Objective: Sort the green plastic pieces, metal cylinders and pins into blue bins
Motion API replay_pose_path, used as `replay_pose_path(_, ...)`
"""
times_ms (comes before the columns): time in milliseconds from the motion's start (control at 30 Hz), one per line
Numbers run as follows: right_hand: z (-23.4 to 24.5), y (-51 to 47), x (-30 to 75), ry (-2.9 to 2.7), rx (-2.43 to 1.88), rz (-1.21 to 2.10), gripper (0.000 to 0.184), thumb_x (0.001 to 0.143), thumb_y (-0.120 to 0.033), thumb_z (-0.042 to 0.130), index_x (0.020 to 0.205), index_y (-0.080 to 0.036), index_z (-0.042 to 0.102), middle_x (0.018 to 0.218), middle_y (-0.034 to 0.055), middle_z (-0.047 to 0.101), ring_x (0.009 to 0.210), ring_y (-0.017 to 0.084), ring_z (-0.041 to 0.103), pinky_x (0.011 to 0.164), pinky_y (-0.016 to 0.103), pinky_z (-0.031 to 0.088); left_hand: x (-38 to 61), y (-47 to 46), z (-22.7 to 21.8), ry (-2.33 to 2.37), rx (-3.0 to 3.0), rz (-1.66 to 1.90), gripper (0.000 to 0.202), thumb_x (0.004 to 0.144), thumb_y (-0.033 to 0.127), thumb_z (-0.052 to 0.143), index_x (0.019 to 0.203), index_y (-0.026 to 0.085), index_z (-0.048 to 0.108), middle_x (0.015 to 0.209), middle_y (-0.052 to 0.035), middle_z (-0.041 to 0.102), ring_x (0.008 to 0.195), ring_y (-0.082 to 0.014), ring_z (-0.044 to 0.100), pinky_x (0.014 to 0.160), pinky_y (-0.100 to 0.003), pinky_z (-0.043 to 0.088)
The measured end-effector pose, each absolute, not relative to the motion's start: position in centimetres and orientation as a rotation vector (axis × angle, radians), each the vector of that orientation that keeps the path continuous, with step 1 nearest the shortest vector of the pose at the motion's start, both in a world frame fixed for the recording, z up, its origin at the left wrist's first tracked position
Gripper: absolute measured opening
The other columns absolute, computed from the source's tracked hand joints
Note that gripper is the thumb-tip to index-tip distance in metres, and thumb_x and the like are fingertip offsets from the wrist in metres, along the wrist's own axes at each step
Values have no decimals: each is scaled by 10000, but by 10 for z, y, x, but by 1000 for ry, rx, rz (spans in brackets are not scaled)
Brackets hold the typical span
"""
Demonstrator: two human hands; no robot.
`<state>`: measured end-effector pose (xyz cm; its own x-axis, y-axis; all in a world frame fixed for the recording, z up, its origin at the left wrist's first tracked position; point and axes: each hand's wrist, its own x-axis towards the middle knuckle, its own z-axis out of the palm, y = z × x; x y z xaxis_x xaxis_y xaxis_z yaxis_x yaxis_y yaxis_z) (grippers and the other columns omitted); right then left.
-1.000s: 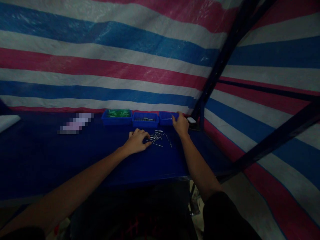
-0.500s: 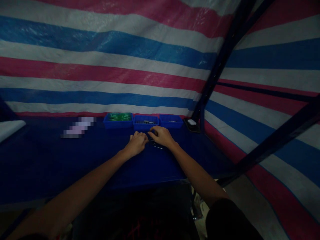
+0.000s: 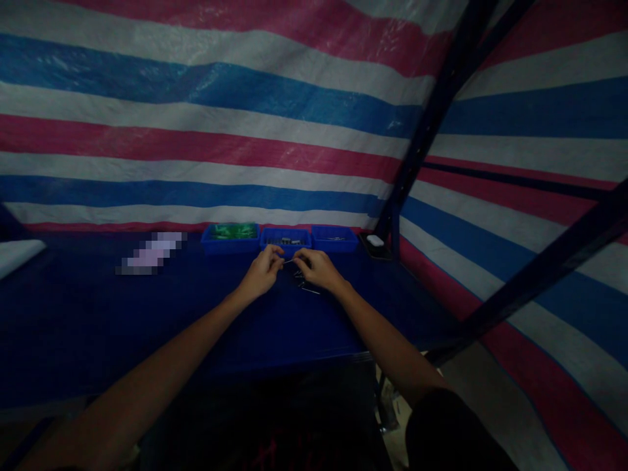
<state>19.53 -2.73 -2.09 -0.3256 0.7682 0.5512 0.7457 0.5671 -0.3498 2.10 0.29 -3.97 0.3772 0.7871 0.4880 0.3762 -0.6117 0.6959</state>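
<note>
Between the left hand (image 3: 263, 269) and right hand (image 3: 316, 268), a thin metal piece (image 3: 289, 261) is too small to be identified; a blurred patch (image 3: 150, 252) lies well left of them.

A dark blue flat counter (image 3: 147, 314) is carrying three shallow blue plastic trays (image 3: 279, 239) sitting in a row just beyond the fingers (image 3: 275, 258). Thin silvery metal pins (image 3: 305, 285) are lying loose under and just beside the fingers. A small white block (image 3: 375, 241) is resting beyond them, rightward.

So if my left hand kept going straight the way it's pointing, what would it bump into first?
Probably the right hand: the left hand points toward it across a thin metal pin held between them. Depth is dim.
</note>
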Motion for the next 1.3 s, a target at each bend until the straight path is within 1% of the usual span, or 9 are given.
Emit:
replay_pose_path(133,-10,-19,212,-1908,-1426,-230,280,906,-318,353,822,-184,584,750,41,634,703,143,574,640,228,356,24,3,-43,1109,2256,1066,225,826,337,425,966,182,508,709,-10,579,721,-175,542,672,-291,405)
replay_pose_path(267,-11,-10,244,-1558,-1841,-344,291,882,-326,403,1114,-178,499,959,113,643,833,216,604,691,286,398,34,2,-44,1178,2545,763,237,789,394,488,857,200,607,799,-39,621,825,-218,537,731,-338,390)
replay_pose_path(367,-22,-11,257,-1499,-2035,-283,385,846,-321,466,1200,-173,439,976,133,641,830,245,613,686,318,418,46,2,-43,1264,2623,637,215,772,369,518,857,204,625,874,-55,627,883,-243,531,742,-364,379)
replay_pose_path(500,-30,-17,244,-1665,-1896,-187,326,852,-353,452,1137,-203,496,844,76,655,759,203,612,657,282,413,53,4,-42,1363,2529,634,136,765,263,521,823,186,617,888,-61,643,893,-237,549,742,-357,376)
replay_pose_path(633,-31,-18,221,-1936,-1642,-48,266,848,-367,458,1045,-221,562,733,16,636,664,152,582,601,235,384,44,3,-42,1433,2426,635,130,774,244,504,810,188,615,876,-57,657,878,-230,568,709,-336,382)
replay_pose_path(800,-30,-21,210,-2017,-1552,0,248,840,-349,470,998,-207,598,698,1,619,614,127,551,573,219,356,36,-1,-39,1541,2456,608,238,765,343,537,928,184,608,934,-86,644,956,-282,538,751,-395,375)
replay_pose_path(1033,-26,-21,221,-1955,-1541,42,254,835,-374,470,945,-195,614,605,-21,566,564,115,522,543,210,335,27,7,-38,1579,2520,565,175,789,212,453,821,194,624,940,-103,605,931,-285,534,741,-403,392)
replay_pose_path(1167,-25,-23,215,-1953,-1488,43,283,825,-380,494,1007,-183,587,598,-29,541,549,106,501,531,202,329,26,10,-35,1428,2369,807,144,802,216,455,796,176,593,846,-71,605,831,-210,549,736,-323,409)
replay_pose_path(1300,-25,-30,200,-2024,-1357,6,332,808,-350,528,1095,-182,529,607,-39,523,551,107,490,556,209,339,34,6,-32,1138,1997,1032,134,818,257,436,818,180,547,709,6,581,662,-138,539,636,-250,408)
